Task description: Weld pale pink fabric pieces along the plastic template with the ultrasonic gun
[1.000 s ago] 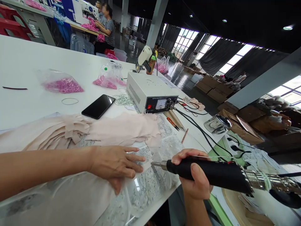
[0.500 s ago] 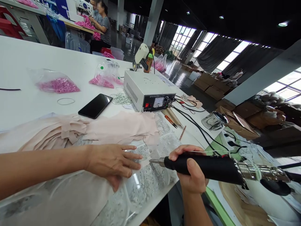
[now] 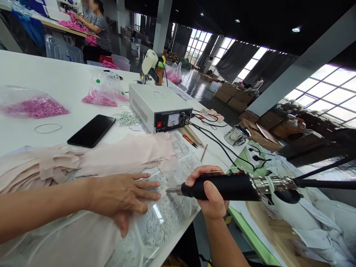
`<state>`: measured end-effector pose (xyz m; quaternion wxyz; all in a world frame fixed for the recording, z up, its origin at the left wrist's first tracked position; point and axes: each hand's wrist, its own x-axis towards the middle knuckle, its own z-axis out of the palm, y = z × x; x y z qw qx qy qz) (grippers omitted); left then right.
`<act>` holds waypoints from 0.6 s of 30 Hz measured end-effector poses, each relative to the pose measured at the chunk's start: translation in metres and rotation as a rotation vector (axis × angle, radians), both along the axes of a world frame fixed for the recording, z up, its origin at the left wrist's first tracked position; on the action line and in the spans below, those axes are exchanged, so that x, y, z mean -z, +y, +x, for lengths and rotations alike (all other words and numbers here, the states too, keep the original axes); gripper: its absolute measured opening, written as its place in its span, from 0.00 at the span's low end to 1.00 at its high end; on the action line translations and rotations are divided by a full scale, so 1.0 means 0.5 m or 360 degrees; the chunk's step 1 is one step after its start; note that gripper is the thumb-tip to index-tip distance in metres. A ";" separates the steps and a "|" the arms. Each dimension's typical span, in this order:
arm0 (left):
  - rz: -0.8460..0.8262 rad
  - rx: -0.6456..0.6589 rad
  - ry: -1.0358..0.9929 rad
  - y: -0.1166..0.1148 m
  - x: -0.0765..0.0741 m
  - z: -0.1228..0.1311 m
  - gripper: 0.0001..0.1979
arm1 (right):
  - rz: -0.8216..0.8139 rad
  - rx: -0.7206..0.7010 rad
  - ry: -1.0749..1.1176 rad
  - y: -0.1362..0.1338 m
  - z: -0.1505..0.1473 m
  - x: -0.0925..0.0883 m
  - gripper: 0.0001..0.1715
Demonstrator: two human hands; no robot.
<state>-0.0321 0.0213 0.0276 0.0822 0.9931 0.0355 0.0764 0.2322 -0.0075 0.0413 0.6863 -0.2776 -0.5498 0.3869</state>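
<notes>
At a white worktable (image 3: 30, 68), a worker's left hand (image 3: 119, 196) is lying palm down, its fingers fanned open and gripping nothing, while the right hand (image 3: 213, 196) is closing firmly around a black-handled tool (image 3: 230, 187). With the left hand as the centre of the dial and twelve at the table's far side, the tool's metal tip (image 3: 174, 190) is pointing in from three o'clock, just beyond the outstretched fingertips, where a small pale strip (image 3: 164, 192) is showing. Whether tip and strip are touching is too fine to tell. A broad pale cloth (image 3: 80, 237) is spreading out toward eight o'clock, beside a clear sheet (image 3: 155, 218); the hand is hiding any join between cloth and strip.

The step in hand appears to be working the tip along the strip while the left hand is steadying the material. The next move seems to be calling for a level tool, light pressure and flat material, with the fingertips staying clear of the metal.

Cut peach pieces (image 3: 128, 150) are lying at twelve o'clock, a phone (image 3: 91, 130) is resting at eleven, a control box (image 3: 158, 100) is standing at one and orange snips (image 3: 190, 141) are waiting at two.
</notes>
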 end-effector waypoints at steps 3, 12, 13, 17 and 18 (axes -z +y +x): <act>-0.0022 -0.0012 0.0036 0.003 0.002 0.000 0.18 | -0.0012 -0.0040 0.0047 0.002 -0.001 0.000 0.11; -0.0101 -0.0023 0.0070 0.007 0.012 0.006 0.20 | -0.0051 -0.0018 0.0095 0.000 -0.003 0.003 0.10; -0.0122 -0.0029 0.0069 0.007 0.015 0.005 0.20 | -0.0052 -0.0017 0.0108 -0.003 -0.003 0.002 0.10; -0.0214 -0.0059 -0.0019 0.003 0.026 0.003 0.20 | -0.0060 -0.0060 0.0154 -0.020 -0.007 -0.008 0.10; -0.0232 -0.0062 -0.0052 0.002 0.026 0.003 0.19 | -0.0066 -0.0071 0.0158 -0.024 -0.009 -0.011 0.10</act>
